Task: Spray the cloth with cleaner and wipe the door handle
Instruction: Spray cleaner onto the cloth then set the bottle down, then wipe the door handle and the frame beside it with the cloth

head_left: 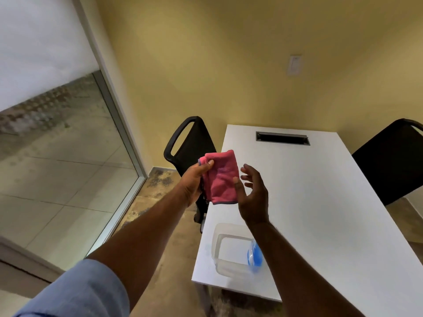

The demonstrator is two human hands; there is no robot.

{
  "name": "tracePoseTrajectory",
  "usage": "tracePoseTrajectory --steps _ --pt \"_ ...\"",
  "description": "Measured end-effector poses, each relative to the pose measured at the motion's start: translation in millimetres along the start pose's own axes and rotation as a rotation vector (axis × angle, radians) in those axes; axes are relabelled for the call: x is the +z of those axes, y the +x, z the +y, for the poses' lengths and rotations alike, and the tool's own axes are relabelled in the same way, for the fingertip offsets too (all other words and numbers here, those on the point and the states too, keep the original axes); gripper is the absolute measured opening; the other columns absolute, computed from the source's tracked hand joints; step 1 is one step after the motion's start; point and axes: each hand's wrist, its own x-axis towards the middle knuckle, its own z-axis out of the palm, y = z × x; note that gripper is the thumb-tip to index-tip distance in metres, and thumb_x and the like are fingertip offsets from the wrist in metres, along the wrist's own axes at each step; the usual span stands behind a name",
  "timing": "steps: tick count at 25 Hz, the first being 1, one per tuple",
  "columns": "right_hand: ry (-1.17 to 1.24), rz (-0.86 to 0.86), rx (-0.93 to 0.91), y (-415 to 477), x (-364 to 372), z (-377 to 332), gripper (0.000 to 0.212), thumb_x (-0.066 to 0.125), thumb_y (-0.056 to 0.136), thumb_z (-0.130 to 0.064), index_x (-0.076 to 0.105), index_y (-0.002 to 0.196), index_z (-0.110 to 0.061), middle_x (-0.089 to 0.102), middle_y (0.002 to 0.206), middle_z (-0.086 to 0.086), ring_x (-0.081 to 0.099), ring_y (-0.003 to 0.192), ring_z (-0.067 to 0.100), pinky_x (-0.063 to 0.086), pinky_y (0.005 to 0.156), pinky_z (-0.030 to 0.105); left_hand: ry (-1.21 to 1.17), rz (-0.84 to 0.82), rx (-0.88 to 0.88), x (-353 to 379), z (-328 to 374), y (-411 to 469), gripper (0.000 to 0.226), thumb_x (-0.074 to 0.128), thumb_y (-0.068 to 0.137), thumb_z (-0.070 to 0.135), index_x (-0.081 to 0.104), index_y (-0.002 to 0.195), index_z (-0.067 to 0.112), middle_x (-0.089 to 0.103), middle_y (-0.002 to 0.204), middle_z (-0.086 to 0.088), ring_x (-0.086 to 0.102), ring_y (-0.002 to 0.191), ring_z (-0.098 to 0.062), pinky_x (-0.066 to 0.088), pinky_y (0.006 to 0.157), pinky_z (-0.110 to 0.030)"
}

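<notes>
A folded pink cloth [222,177] with a dark hem hangs in the air over the table's near-left corner. My left hand [194,179] pinches its upper left edge between thumb and fingers. My right hand [253,193] is just right of the cloth, fingers spread, its thumb touching the cloth's right side. A blue object [254,256], partly hidden by my right forearm, lies in a clear plastic tub [219,243] on the table below my hands. No door handle is in view.
A white table [320,202] with a cable slot [282,138] fills the right side. Black chairs stand at its left [190,140] and right [393,161]. A glass wall with a metal frame [119,124] runs along the left. A yellow wall stands behind.
</notes>
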Motion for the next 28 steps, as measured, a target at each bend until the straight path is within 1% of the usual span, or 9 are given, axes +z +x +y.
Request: tracePoseTrajectory --steps 2,4,9,12,15,18,20,23,28 --pt "0.066 -0.027 0.022 16 9 -21 0.050 0.055 0.096 -0.054 0.052 0.139 -0.028 0.064 0.123 -0.018 0.063 0.102 -0.008 0.058 0.083 0.020 -0.011 -0.012 0.054 -3 19 -7 0.027 0.070 0.093 0.035 0.070 0.114 0.017 0.079 0.102 -0.004 0.070 0.102 -0.031 0.052 0.100 -0.050" --pt "0.124 -0.033 0.012 29 16 -43 0.046 0.058 0.096 -0.052 0.056 0.136 -0.029 0.061 0.114 -0.026 0.064 0.098 -0.009 0.060 0.079 0.022 -0.029 -0.017 0.111 -6 41 -17 0.034 0.071 0.085 0.036 0.070 0.114 0.017 0.080 0.100 -0.003 0.071 0.097 -0.027 0.052 0.100 -0.048" --pt "0.290 -0.071 -0.019 60 37 -97 0.036 0.069 0.093 -0.037 0.066 0.125 -0.021 0.074 0.111 -0.006 0.070 0.102 0.012 0.059 0.083 0.031 -0.048 0.015 0.238 -19 94 -38 0.023 0.070 0.091 0.030 0.071 0.110 0.018 0.080 0.094 -0.003 0.073 0.089 -0.025 0.057 0.093 -0.042" --pt "0.400 -0.160 -0.029 70 54 -129 0.040 0.072 0.091 -0.040 0.069 0.123 -0.016 0.075 0.109 0.000 0.071 0.100 0.016 0.059 0.083 0.032 -0.025 0.059 0.321 -35 121 -55 0.032 0.070 0.082 0.036 0.071 0.110 0.019 0.080 0.097 -0.005 0.075 0.089 -0.024 0.060 0.086 -0.042" --pt "0.494 -0.206 -0.044 77 73 -157 0.038 0.074 0.092 -0.039 0.071 0.121 -0.015 0.076 0.105 0.001 0.071 0.093 0.013 0.056 0.073 0.021 -0.014 0.102 0.390 -53 145 -74 0.038 0.069 0.084 0.036 0.070 0.117 0.017 0.079 0.106 -0.007 0.076 0.097 -0.025 0.062 0.085 -0.040" --pt "0.565 -0.258 -0.077 79 95 -192 0.028 0.072 0.094 -0.036 0.071 0.116 -0.019 0.074 0.101 -0.007 0.069 0.090 0.007 0.052 0.066 0.013 0.004 0.178 0.450 -75 169 -98 0.051 0.069 0.086 0.037 0.066 0.130 0.011 0.075 0.117 -0.011 0.072 0.106 -0.027 0.059 0.094 -0.044" --pt "0.625 -0.298 -0.089 76 112 -216 0.021 0.071 0.095 -0.034 0.069 0.114 -0.025 0.073 0.100 -0.011 0.069 0.091 0.008 0.055 0.069 0.017 0.027 0.214 0.481 -94 181 -113 0.056 0.068 0.088 0.038 0.063 0.135 0.008 0.073 0.121 -0.013 0.070 0.110 -0.030 0.058 0.098 -0.046" --pt "0.693 -0.339 -0.112 71 140 -246 0.024 0.070 0.095 -0.034 0.069 0.117 -0.023 0.073 0.103 -0.007 0.071 0.092 0.013 0.060 0.073 0.025 0.061 0.243 0.503 -124 192 -133 0.048 0.069 0.089 0.036 0.066 0.130 0.012 0.075 0.119 -0.010 0.072 0.109 -0.027 0.061 0.091 -0.041" --pt "0.816 -0.452 -0.113 54 200 -299 0.012 0.070 0.095 -0.035 0.069 0.107 -0.033 0.074 0.101 -0.007 0.073 0.089 0.013 0.063 0.072 0.031 0.102 0.393 0.547 -191 214 -168 0.059 0.079 0.079 0.028 0.064 0.130 0.003 0.075 0.112 -0.010 0.073 0.101 -0.025 0.060 0.084 -0.039"
